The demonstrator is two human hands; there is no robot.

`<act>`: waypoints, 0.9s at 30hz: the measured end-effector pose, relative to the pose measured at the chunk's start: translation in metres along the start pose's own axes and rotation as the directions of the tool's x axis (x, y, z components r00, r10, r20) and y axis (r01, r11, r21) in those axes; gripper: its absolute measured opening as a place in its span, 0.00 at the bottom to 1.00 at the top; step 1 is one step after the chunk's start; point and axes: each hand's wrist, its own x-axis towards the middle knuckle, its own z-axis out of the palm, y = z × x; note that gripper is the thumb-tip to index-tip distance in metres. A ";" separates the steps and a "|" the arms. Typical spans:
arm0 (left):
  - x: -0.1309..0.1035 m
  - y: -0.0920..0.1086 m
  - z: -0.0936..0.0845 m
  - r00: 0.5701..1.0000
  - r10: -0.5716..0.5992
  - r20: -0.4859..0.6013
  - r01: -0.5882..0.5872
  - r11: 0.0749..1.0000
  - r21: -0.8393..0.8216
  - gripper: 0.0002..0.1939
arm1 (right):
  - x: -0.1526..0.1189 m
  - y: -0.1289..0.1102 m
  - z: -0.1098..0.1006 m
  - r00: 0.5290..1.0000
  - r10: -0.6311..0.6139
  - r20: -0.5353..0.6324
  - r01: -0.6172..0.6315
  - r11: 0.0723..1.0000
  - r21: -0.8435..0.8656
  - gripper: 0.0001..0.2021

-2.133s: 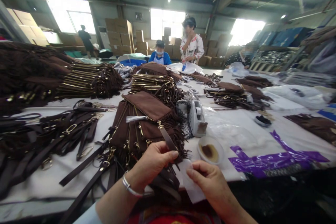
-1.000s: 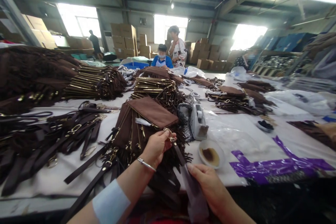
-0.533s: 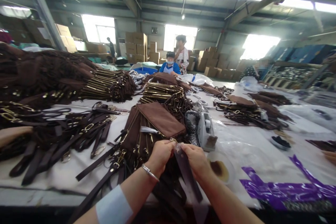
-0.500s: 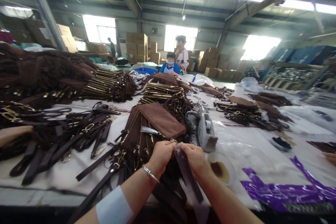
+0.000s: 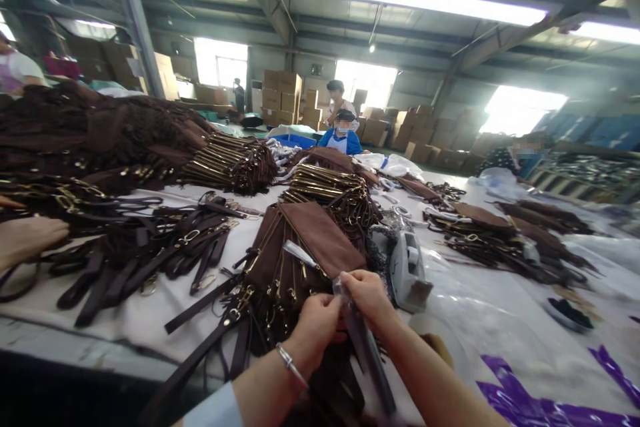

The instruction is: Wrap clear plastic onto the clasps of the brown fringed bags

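Observation:
Both hands are closed at the front of the table, over a stack of brown zippered pouches. My right hand pinches the upper end of a dark strap covered in clear plastic, which hangs toward the table edge. Just left of and below it, my left hand, with a bracelet at the wrist, has its fingers pressed together against the strap's plastic. A white label lies on the pouches beside several gold clasps. What sits inside the fingertips is hidden.
Loose dark straps with gold clips spread to the left, where another person's hand reaches in. A white tape dispenser stands right of the pouches. Purple plastic lies front right. Stacked pouches sit behind.
The view has swung left, so the scene sits farther right. My left hand has moved down a little relative to my right hand, along the strap. The other person's hand shows more at the left.

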 end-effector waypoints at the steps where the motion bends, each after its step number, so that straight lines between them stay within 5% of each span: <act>1: 0.001 -0.002 0.002 1.000 -0.015 -0.003 0.015 1.000 -0.009 0.21 | 0.003 -0.001 0.001 1.000 -0.004 0.001 0.004 1.000 -0.016 0.17; 9: 0.010 0.004 0.009 0.998 0.026 -0.056 -0.034 0.988 -0.148 0.12 | -0.012 0.001 -0.018 0.995 -0.062 0.073 0.058 0.997 0.058 0.23; 14: 0.014 0.006 0.009 0.994 0.068 -0.084 -0.083 0.978 -0.189 0.09 | -0.053 0.033 -0.029 0.921 0.154 0.358 -0.255 0.933 0.255 0.28; 19: 0.017 0.002 0.010 0.990 0.097 -0.098 -0.116 0.971 -0.209 0.10 | -0.063 0.037 -0.024 0.968 0.148 0.201 -0.209 0.922 0.326 0.24; 27: 0.008 -0.003 0.008 0.999 0.030 0.012 -0.026 0.973 -0.229 0.18 | -0.024 0.015 -0.010 0.992 0.102 0.068 -0.117 0.957 0.265 0.18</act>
